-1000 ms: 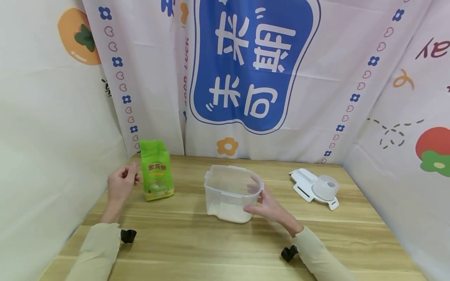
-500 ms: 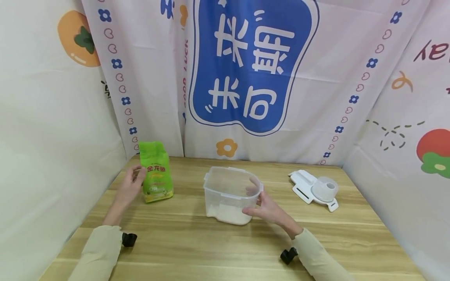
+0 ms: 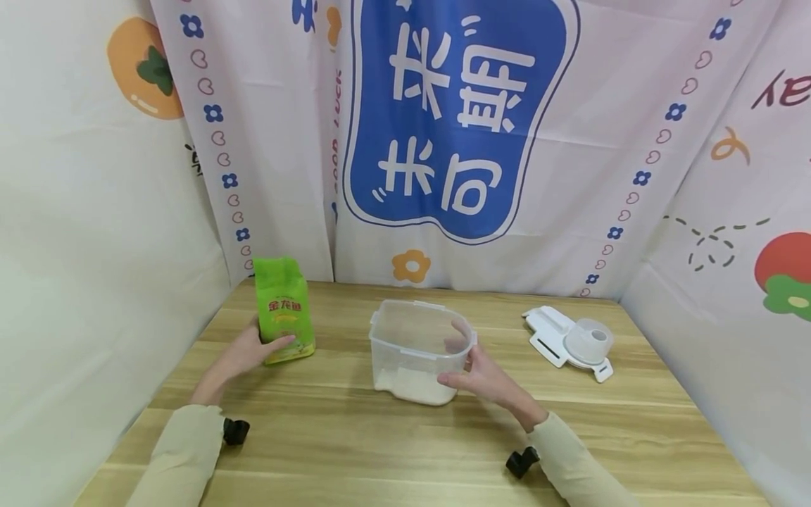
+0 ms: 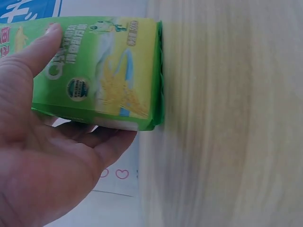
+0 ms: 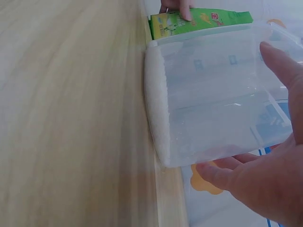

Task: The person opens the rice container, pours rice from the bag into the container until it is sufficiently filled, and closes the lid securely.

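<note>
An upright green bag (image 3: 284, 299) with red lettering stands at the left of the table. My left hand (image 3: 246, 351) grips its lower part; in the left wrist view the thumb lies across the front of the bag (image 4: 85, 90) and the fingers curl behind its side. Near the middle sits a clear, lidless plastic container (image 3: 395, 359), with a layer of white grains (image 5: 157, 104) at its bottom. My right hand (image 3: 486, 379) holds the container by its right side, thumb on the near wall and fingers round the far one.
At the right of the wooden table (image 3: 355, 451) lies a white lid (image 3: 548, 331) with a translucent cup (image 3: 589, 342) on it. Printed curtains (image 3: 285, 176) hang along the back and both sides.
My left hand has moved right and taken hold of the green bag, which it stood beside a second ago. My right hand and the container have stayed in place.
</note>
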A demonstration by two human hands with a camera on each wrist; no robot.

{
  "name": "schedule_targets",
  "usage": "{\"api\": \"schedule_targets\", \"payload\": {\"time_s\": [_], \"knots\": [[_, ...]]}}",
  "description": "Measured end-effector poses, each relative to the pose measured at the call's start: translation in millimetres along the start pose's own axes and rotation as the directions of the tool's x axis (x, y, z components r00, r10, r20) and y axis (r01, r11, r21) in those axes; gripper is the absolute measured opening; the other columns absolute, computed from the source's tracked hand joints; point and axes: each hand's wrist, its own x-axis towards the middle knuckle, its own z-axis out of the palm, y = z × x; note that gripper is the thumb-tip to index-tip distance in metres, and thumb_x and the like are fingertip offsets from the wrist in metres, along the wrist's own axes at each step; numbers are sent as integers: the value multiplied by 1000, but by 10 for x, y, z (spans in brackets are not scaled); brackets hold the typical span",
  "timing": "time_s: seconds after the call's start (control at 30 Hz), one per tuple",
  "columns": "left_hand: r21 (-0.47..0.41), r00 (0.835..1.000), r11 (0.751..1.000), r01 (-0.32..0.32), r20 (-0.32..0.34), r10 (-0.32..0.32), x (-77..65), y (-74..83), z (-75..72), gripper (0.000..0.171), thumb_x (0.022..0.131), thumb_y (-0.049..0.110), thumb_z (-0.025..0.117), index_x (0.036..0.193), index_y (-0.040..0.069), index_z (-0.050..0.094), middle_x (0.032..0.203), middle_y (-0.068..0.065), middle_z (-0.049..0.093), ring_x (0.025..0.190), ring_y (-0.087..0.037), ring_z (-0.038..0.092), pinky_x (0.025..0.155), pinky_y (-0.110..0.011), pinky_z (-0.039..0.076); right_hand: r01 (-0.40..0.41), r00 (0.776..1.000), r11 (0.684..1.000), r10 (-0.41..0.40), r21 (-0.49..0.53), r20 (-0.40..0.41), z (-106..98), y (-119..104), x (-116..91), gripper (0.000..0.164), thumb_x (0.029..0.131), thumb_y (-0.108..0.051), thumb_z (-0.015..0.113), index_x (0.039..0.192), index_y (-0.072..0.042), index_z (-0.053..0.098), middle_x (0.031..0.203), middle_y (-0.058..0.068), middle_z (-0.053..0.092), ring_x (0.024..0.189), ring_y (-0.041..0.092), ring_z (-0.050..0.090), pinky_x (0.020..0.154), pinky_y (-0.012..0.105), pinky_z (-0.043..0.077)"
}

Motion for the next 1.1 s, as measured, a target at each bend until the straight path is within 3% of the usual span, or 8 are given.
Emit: {"api": "schedule_targets", "payload": {"time_s": [0.23,0.33,0.63,0.93,1.1], "knots": [[-94,999,995,22,40,-18,22,-78,41,83,87,28,75,148,6,24,137,-26,54,123,-41,55,109,-61,37,-25,999,1000,25,4,25,-22,-47,-1,100,83,-17,78,156,-20,10,148,32,34,133,48,42,109,61,39],[-92,999,995,37,35,-33,33,-109,46,87,85,28,77,148,5,22,136,-26,54,123,-42,55,109,-61,36,-33,999,999,32,4,33,-29,-62,11,100,83,-17,78,156,-18,10,148,31,35,133,47,43,109,61,39],[-106,998,994,3,67,4,67,-183,32,80,84,29,78,146,6,32,134,-22,58,121,-37,58,108,-58,40,-50,998,999,51,-8,43,-51,-49,5,99,84,-20,78,156,-20,11,149,29,35,135,46,42,109,61,38],[-19,993,994,105,58,-104,130,-44,49,77,83,37,79,140,0,41,132,-25,58,116,-35,60,103,-56,44,-67,997,997,68,-26,42,-62,-58,-6,97,84,-21,78,156,-20,12,149,28,36,132,44,45,107,56,44],[41,993,993,115,27,-116,128,-50,60,82,81,43,78,140,1,40,132,-25,58,116,-36,60,102,-57,45,-70,996,997,71,-36,44,-61,-51,1,98,84,-22,78,156,-18,12,149,28,36,133,44,46,106,55,45]]}}
